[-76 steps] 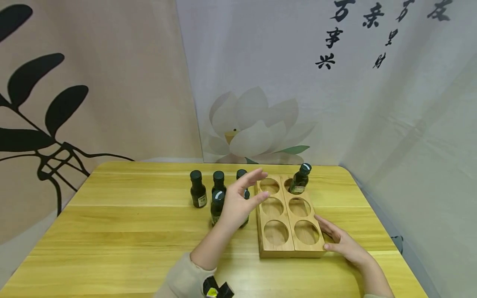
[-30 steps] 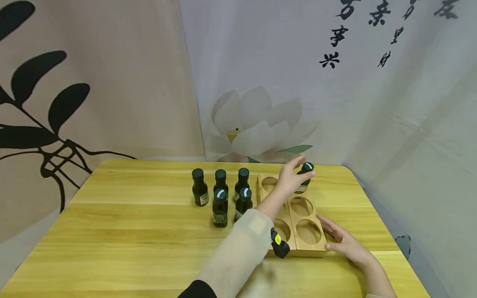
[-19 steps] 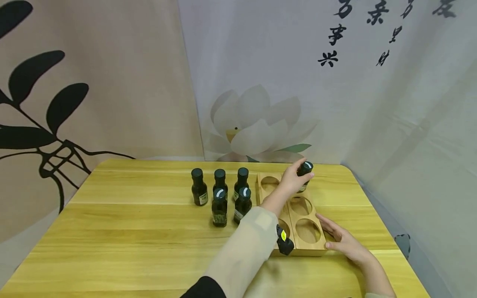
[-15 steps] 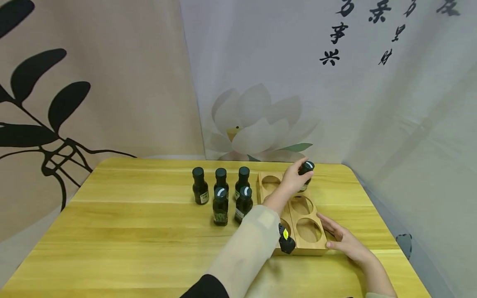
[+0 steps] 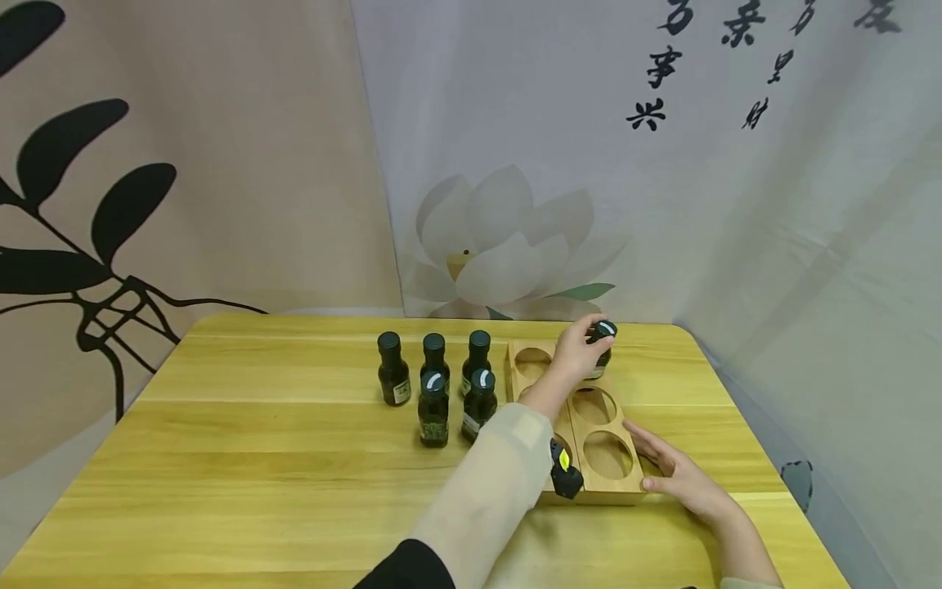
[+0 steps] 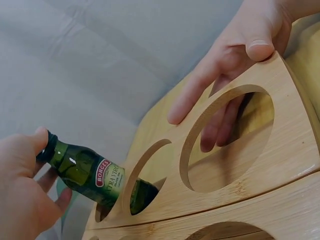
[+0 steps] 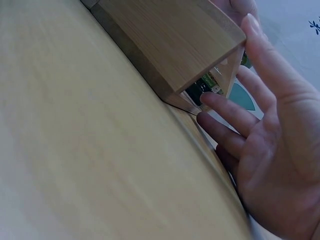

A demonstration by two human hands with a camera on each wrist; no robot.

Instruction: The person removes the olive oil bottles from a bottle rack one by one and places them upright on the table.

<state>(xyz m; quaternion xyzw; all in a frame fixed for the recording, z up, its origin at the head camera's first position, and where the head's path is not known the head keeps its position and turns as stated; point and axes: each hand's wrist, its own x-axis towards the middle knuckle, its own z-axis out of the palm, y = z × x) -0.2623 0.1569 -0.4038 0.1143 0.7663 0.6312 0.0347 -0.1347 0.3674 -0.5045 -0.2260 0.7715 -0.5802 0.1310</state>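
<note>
My left hand [image 5: 577, 352] holds a small dark green olive oil bottle [image 6: 87, 172] by its cap and neck. The bottle sits in the back right hole of a wooden bottle rack [image 5: 574, 425], its lower end showing through the neighbouring hole in the left wrist view. Along the rack's front right side lies my right hand [image 5: 680, 483], thumb touching the front corner and fingers extended by the open side. The rack's holes are round, in two rows; my left forearm hides some of them.
Several more dark bottles with black caps, such as the front left bottle [image 5: 433, 413], stand upright left of the rack. All rest on a yellow wooden table [image 5: 257, 474]. A printed cloth [image 5: 515, 123] hangs behind the table's back edge.
My left hand has moved right from over the loose bottles to the bottle in the back right hole and taken its top. The right hand has stayed at the rack.
</note>
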